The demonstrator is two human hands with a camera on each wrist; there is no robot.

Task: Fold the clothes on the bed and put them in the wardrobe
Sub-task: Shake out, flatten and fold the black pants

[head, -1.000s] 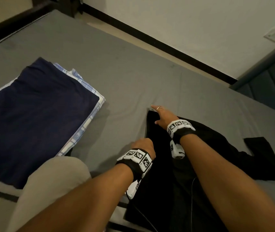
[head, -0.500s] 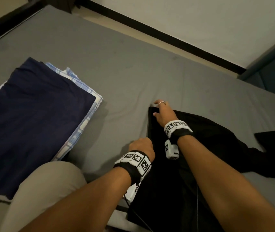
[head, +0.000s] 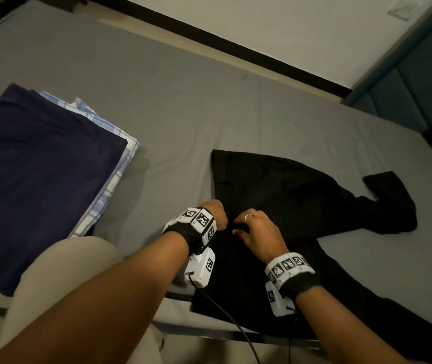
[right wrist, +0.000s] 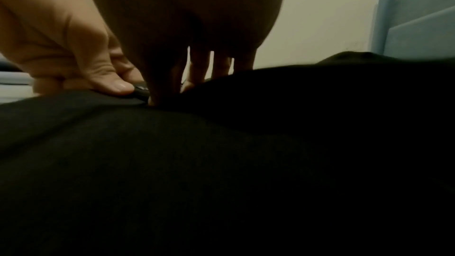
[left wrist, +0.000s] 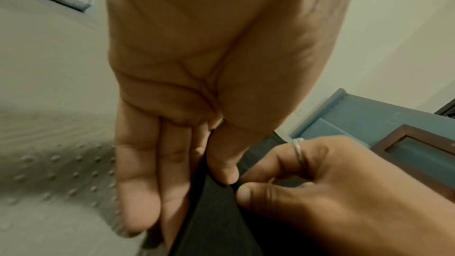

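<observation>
Right hand (head: 258, 233) has drawn back beside left hand (head: 216, 215), both seemingly pinching black garment (head: 288, 200).

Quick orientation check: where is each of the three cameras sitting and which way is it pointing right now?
Head: worn on the head, looks down at the bed, black garment, folded pile; shows both forearms and a knee.
Left wrist: looks along the left hand pinching the garment's edge; right hand alongside.
Right wrist: low over the garment, fingers ahead.
Shared: all show both hands on the garment.
</observation>
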